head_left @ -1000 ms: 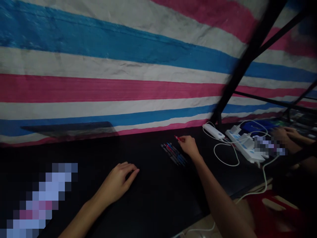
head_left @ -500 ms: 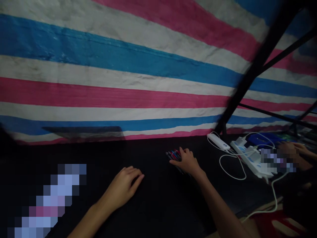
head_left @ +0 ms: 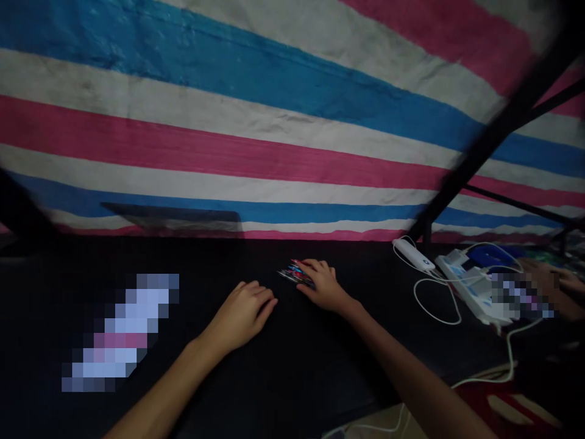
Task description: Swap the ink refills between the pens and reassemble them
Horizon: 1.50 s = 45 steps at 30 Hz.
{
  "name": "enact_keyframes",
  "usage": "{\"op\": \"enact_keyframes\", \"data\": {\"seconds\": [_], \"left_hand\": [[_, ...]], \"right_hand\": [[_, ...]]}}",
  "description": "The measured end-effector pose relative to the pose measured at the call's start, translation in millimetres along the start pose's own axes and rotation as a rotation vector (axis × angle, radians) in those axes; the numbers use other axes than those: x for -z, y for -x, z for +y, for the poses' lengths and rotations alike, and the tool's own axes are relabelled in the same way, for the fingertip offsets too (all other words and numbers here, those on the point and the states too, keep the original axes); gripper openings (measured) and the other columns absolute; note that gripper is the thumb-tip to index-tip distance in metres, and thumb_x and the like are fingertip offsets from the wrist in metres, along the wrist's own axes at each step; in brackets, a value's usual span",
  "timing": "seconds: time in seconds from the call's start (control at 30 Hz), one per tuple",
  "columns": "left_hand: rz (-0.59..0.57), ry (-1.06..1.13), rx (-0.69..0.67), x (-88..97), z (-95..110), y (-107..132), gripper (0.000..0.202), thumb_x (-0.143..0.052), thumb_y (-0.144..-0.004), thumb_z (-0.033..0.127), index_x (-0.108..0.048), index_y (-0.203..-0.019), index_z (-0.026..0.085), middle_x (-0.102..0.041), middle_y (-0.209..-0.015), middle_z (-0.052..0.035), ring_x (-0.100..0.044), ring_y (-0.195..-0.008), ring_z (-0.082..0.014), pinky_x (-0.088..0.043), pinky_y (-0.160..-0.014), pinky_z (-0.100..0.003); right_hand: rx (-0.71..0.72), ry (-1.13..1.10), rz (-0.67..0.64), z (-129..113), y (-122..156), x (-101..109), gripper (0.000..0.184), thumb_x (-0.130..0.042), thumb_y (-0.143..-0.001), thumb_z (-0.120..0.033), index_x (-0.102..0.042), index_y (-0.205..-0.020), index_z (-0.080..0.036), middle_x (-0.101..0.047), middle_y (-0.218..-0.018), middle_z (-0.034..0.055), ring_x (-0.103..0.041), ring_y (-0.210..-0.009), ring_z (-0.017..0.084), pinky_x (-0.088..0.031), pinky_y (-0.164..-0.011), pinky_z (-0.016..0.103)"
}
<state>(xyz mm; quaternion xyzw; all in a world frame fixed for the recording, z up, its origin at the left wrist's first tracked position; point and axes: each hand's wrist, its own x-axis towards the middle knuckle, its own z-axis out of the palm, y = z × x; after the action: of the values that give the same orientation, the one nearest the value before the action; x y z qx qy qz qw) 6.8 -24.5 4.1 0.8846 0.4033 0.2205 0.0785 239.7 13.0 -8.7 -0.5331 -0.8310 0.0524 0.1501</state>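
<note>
A bundle of several slim pens, with red, blue, white and dark parts, lies low over the black tabletop. My right hand grips them, thumb on the near side and fingers over the far side; its palm hides their right ends. To the left of the bundle, my left hand rests palm down on the table, thumb apart from the loosely bent fingers. I see nothing held in it, and a short gap separates it from the pens.
On the right are a white power strip with plugs, a white device and looping white cables. Another person's hand is beyond them. A blurred-out bright patch lies left. Striped sheeting and a dark frame pole stand behind.
My right hand has moved left with the pens, closer to my left hand, and the bundle now points more to the left. The view has tilted downward and shifted.
</note>
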Motion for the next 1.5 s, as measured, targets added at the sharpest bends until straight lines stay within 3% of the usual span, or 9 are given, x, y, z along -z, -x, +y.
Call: {"op": "enact_keyframes", "data": {"seconds": [0.27,0.5,0.67,0.77,0.87,0.97,1.1,1.2,1.5], "left_hand": [[0.240,0.045,0.078,2.4,-11,-1,0.025,-0.041,-0.091,0.025,-0.061,-0.077,0.018,-0.062,-0.071,-0.0032,-0.053,-0.072,-0.0185,-0.040,-0.070,-0.033],[0.292,0.025,0.152,1.6,-24,-2,0.023,-0.043,-0.090,0.026,-0.062,-0.079,0.018,-0.063,-0.075,-0.0049,-0.053,-0.077,-0.0200,-0.044,-0.073,-0.035],[0.378,-0.016,0.214,2.8,-26,-2,0.017,-0.044,-0.089,0.023,-0.060,-0.090,0.018,-0.062,-0.086,-0.0061,-0.054,-0.085,-0.0219,-0.045,-0.079,-0.039],[0.402,-0.069,0.282,-0.5,-32,-1,0.027,-0.049,-0.085,0.024,-0.055,-0.111,0.019,-0.058,-0.107,-0.0092,-0.052,-0.101,-0.0261,-0.044,-0.087,-0.045],[0.329,-0.076,0.340,-9.0,-40,1,0.050,-0.057,-0.080,0.029,-0.043,-0.128,0.022,-0.047,-0.128,-0.0114,-0.044,-0.116,-0.0310,-0.043,-0.091,-0.050],[0.282,-0.059,0.340,-17.8,-46,3,0.052,-0.053,-0.083,0.033,-0.038,-0.132,0.022,-0.042,-0.135,-0.0116,-0.041,-0.122,-0.0311,-0.040,-0.096,-0.051],[0.277,-0.074,0.293,-22.7,-49,0,0.048,-0.048,-0.087,0.037,-0.040,-0.131,0.021,-0.042,-0.135,-0.0121,-0.040,-0.125,-0.0294,-0.039,-0.100,-0.048],[0.278,-0.137,0.310,-23.1,-51,-5,0.044,-0.045,-0.088,0.040,-0.043,-0.128,0.020,-0.044,-0.134,-0.0131,-0.042,-0.124,-0.0302,-0.040,-0.098,-0.049],[0.279,-0.198,0.360,-22.2,-53,-11,0.045,-0.040,-0.090,0.047,-0.044,-0.125,0.020,-0.046,-0.133,-0.0138,-0.040,-0.125,-0.0298,-0.039,-0.096,-0.048]], "right_hand": [[0.408,-0.051,0.005,-24,-51,-16,0.050,-0.058,-0.085,-0.039,-0.046,-0.133,-0.031,-0.046,-0.133,0.0044,-0.040,-0.109,0.026,-0.033,-0.087,0.042],[0.490,-0.068,-0.019,-35,-85,-27,0.054,-0.057,-0.085,-0.040,-0.041,-0.136,-0.032,-0.050,-0.127,0.0059,-0.042,-0.108,0.026,-0.034,-0.088,0.043],[0.524,-0.125,-0.019,-31,-87,-26,0.061,-0.060,-0.080,-0.052,-0.042,-0.135,-0.032,-0.050,-0.128,0.0071,-0.045,-0.110,0.027,-0.035,-0.089,0.045],[0.493,-0.192,0.039,-25,-78,-22,0.064,-0.062,-0.077,-0.055,-0.045,-0.133,-0.031,-0.048,-0.132,0.0076,-0.043,-0.116,0.029,-0.034,-0.094,0.048],[0.360,-0.333,0.159,-16,-68,-22,0.051,-0.055,-0.084,-0.052,-0.049,-0.130,-0.031,-0.050,-0.131,0.0059,-0.042,-0.121,0.026,-0.032,-0.100,0.047],[0.138,-0.583,0.274,-6,-64,-29,0.041,-0.039,-0.093,-0.048,-0.050,-0.129,-0.032,-0.053,-0.129,0.0034,-0.044,-0.122,0.022,-0.032,-0.104,0.044],[-0.047,-0.904,0.289,4,-69,-43,0.047,-0.033,-0.092,-0.054,-0.053,-0.126,-0.028,-0.056,-0.126,0.0040,-0.049,-0.120,0.021,-0.033,-0.104,0.041],[-0.064,-1.001,0.296,1,-73,-48,0.049,-0.034,-0.091,-0.057,-0.055,-0.122,-0.027,-0.059,-0.122,0.0049,-0.052,-0.116,0.021,-0.036,-0.102,0.039],[-0.063,-0.952,0.350,-12,-71,-51,0.043,-0.032,-0.092,-0.055,-0.058,-0.111,-0.026,-0.063,-0.112,0.0054,-0.056,-0.109,0.022,-0.040,-0.096,0.039]]}}
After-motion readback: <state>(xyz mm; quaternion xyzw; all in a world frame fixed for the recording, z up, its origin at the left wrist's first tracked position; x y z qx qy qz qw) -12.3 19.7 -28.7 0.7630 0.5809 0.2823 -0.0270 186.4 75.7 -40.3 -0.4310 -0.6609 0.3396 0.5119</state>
